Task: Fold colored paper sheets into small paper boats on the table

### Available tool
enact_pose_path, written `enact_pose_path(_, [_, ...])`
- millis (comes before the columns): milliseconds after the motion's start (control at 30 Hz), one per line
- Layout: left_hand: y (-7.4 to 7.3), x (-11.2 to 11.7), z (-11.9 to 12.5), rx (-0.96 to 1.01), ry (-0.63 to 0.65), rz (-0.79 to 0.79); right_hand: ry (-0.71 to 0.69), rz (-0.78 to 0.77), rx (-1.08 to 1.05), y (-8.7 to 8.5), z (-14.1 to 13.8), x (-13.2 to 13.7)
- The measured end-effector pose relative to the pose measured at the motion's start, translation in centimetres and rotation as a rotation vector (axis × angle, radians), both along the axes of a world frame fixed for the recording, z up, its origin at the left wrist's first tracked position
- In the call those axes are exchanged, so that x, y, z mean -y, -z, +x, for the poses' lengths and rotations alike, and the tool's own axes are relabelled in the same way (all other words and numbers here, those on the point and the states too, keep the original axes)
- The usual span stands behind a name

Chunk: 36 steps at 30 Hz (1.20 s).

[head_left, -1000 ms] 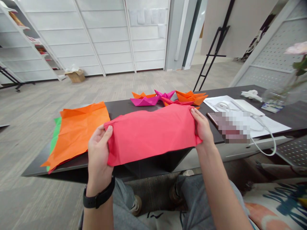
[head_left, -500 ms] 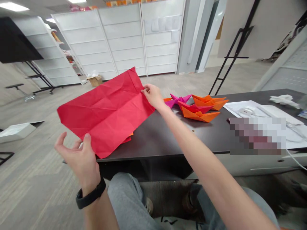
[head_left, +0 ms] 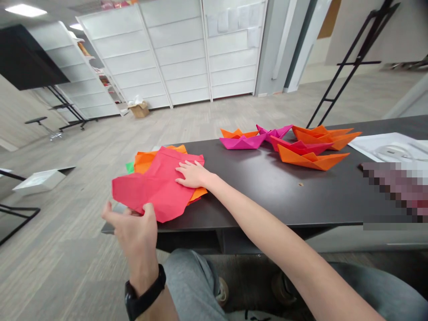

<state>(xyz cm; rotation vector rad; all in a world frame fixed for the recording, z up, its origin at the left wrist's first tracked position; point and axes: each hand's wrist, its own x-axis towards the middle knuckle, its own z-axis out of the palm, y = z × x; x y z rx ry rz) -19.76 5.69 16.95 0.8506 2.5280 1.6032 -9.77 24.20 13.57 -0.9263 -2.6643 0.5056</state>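
A creased red paper sheet (head_left: 157,189) lies over a stack of coloured paper at the table's left end, its left part bent upward. My right hand (head_left: 192,174) rests flat on the sheet's right side, fingers spread. At the near left edge, my left hand (head_left: 135,227) has its thumb over the sheet and some fingers behind it; the index finger sticks out to the left. Orange paper (head_left: 144,161) shows beneath the red sheet, and a green corner (head_left: 130,167) peeks out at the left.
Several folded paper boats stand on the dark table (head_left: 247,191): a magenta boat (head_left: 242,141), a red boat (head_left: 304,146) and an orange boat (head_left: 314,159) among them. White paper with a cable (head_left: 396,151) lies at the right. A cardboard box (head_left: 139,109) sits on the floor.
The red sheet, earlier raised between both hands, has come down onto the paper stack. My right hand went from pinching its edge to lying flat on it. The view has shifted left.
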Motion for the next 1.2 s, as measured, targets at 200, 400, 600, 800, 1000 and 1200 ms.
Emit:
enact_pose_path(200, [-0.1,1.1,-0.5,-0.569,0.302,0.009,-0.102,-0.027,0.04,-0.4,1.0,-1.2])
enact_pose_path(400, [4.0,-0.4,1.1,-0.6,0.579,-0.585,-0.117,-0.042,0.063,-0.1,1.7,-1.6])
enact_pose_path(600, [5.2,0.1,1.5,-0.637,0.597,-0.634,-0.04,-0.048,0.072,0.4,2.4,-2.9])
enact_pose_path(800, [5.3,-0.5,2.1,-0.661,0.578,-0.557,0.09,0.068,0.036,-0.6,2.7,-2.6])
enact_pose_path(1000, [5.5,-1.1,3.4,-0.666,0.462,-0.478,0.653,0.31,-0.087,-3.4,10.4,-3.6])
enact_pose_path(1200, [3.7,-2.0,4.5,-0.669,0.423,-0.256,0.92,0.345,-0.045,-2.4,16.8,-3.1])
